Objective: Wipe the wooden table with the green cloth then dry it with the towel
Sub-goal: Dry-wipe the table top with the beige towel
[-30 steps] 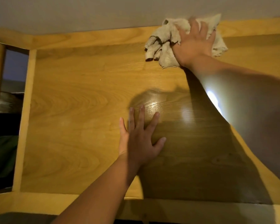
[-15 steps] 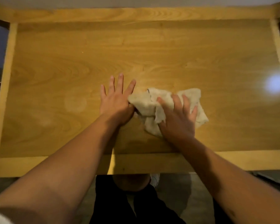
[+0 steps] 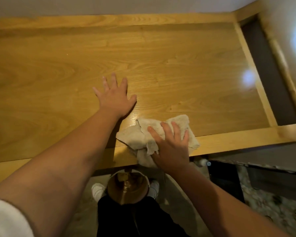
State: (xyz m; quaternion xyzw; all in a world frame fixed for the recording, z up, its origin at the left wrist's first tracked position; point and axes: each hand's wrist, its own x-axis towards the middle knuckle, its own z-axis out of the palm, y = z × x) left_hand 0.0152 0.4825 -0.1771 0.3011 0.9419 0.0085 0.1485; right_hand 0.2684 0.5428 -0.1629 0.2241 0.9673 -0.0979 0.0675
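The wooden table (image 3: pixel 161 57) filled the upper frame. At lower centre, the crumpled towel (image 3: pixel 137 134) lay on its near edge under the right hand (image 3: pixel 171 149), fingers spread flat. The left hand (image 3: pixel 115 99) pressed flat, open, at centre.

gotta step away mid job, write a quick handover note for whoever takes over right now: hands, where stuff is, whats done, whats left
Left hand: flat, fingers spread, resting on the wooden table.
Right hand: pressing the towel, fingers straight, at the table's near edge; part of the towel hangs over that edge.
Green cloth: not in view.
Done: the towel is in use, so the wiping step seems finished; drying is under way. A shiny patch shows beside the towel.
Left: finish drying, including that patch.
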